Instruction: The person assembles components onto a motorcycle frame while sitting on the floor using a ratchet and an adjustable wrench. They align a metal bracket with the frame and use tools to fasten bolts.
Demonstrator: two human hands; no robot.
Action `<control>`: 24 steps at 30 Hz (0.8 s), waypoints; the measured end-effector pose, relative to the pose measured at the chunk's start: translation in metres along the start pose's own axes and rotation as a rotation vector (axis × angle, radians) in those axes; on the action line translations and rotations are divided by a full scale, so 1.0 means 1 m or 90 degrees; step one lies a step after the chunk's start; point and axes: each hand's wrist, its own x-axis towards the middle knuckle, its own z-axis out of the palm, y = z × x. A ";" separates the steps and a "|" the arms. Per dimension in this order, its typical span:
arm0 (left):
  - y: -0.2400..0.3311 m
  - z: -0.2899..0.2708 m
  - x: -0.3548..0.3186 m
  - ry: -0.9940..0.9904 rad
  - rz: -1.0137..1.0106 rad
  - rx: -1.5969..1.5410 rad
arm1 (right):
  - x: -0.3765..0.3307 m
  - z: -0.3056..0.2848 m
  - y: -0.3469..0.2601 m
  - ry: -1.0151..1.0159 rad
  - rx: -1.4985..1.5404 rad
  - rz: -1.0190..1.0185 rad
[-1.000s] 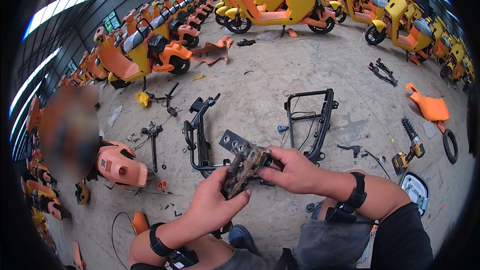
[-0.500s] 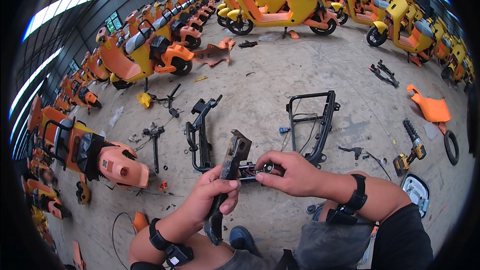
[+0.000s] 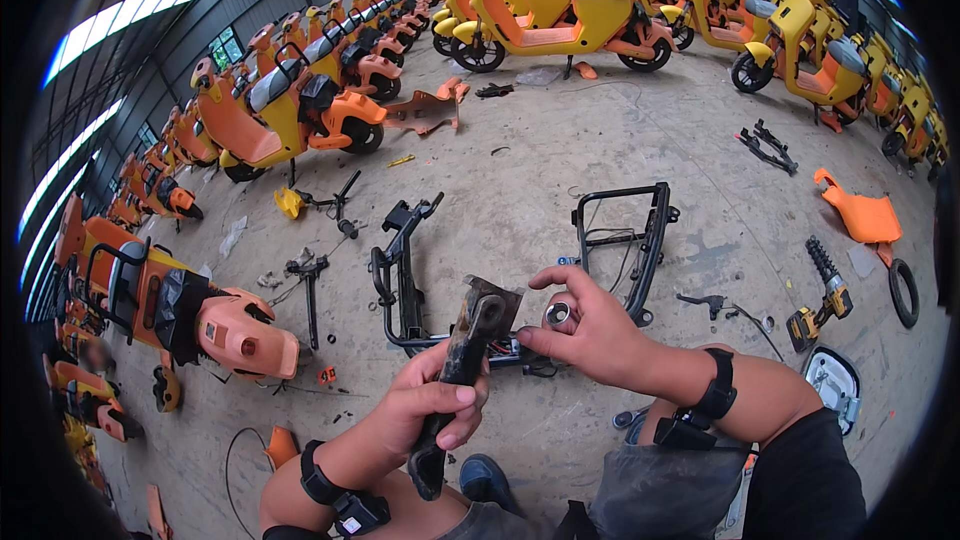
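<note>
My left hand (image 3: 432, 395) is wrapped round a dark, dirty metal bracket (image 3: 470, 335) held upright and tilted, its flat plate end with a hole at the top. In my right hand (image 3: 590, 325) a small round metal piece (image 3: 558, 314) with a hollow centre sits against the curled fingers. The index finger and thumb of that hand reach toward the bracket's plate, with the thumb close to its edge. Behind both hands a black scooter frame (image 3: 402, 275) lies on the floor, its middle bar partly hidden by the bracket and my fingers.
A yellow-black cordless drill (image 3: 822, 315) with a long bit lies to the right, beside a brake lever (image 3: 705, 302). An orange panel (image 3: 862, 215) and a tyre (image 3: 903, 295) lie farther right. An orange scooter (image 3: 245, 330) lies at left; rows of scooters stand behind.
The bracket has turned, so its plate end now faces more to the right. My right hand has lifted slightly and its index finger and thumb have spread apart, showing the round metal piece.
</note>
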 end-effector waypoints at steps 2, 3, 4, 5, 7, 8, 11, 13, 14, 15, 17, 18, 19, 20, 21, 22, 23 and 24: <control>-0.002 -0.002 0.000 -0.022 -0.006 -0.026 | -0.002 0.003 -0.005 -0.014 0.048 -0.012; -0.002 -0.003 0.000 -0.030 -0.010 -0.038 | -0.003 0.005 -0.007 -0.020 0.071 -0.018; -0.003 -0.003 0.000 -0.037 -0.012 -0.048 | -0.004 0.006 -0.008 -0.016 0.059 -0.019; -0.003 -0.003 -0.001 -0.045 -0.014 -0.059 | -0.004 0.007 -0.009 -0.012 0.047 -0.019; -0.005 -0.006 0.000 -0.062 -0.016 -0.081 | -0.005 0.006 -0.011 -0.009 -0.012 -0.008; -0.006 -0.006 0.001 -0.071 -0.018 -0.093 | -0.005 0.004 -0.013 -0.010 -0.059 0.004; -0.007 -0.007 0.002 -0.077 -0.029 -0.085 | -0.006 0.002 -0.014 -0.008 -0.111 0.011; -0.006 -0.007 -0.002 -0.088 -0.032 -0.105 | -0.006 0.006 -0.011 -0.004 -0.051 -0.033; -0.006 -0.008 -0.001 -0.098 -0.037 -0.118 | -0.005 0.009 -0.002 0.007 0.006 -0.065; -0.007 -0.011 0.000 -0.119 -0.030 -0.136 | -0.004 0.010 0.003 0.017 0.063 -0.098; -0.008 -0.015 -0.001 -0.153 -0.014 -0.169 | -0.006 0.009 0.002 0.016 0.063 -0.098; -0.009 -0.017 -0.003 -0.160 0.001 -0.181 | -0.006 0.009 0.000 0.013 0.065 -0.100; -0.010 -0.018 -0.003 -0.170 0.015 -0.193 | -0.008 0.008 -0.004 0.013 0.041 -0.077; -0.010 -0.019 -0.005 -0.180 0.028 -0.205 | -0.010 0.005 -0.009 0.012 0.017 -0.053; -0.010 -0.018 -0.006 -0.175 0.037 -0.206 | -0.011 0.002 -0.013 0.012 -0.007 -0.029; -0.009 -0.018 -0.006 -0.176 0.047 -0.206 | -0.010 0.000 -0.014 0.014 -0.017 -0.032; -0.010 -0.019 -0.005 -0.177 0.057 -0.206 | -0.010 -0.002 -0.015 0.017 -0.028 -0.033; -0.010 -0.020 -0.005 -0.179 0.067 -0.206 | -0.009 -0.004 -0.015 0.019 -0.038 -0.035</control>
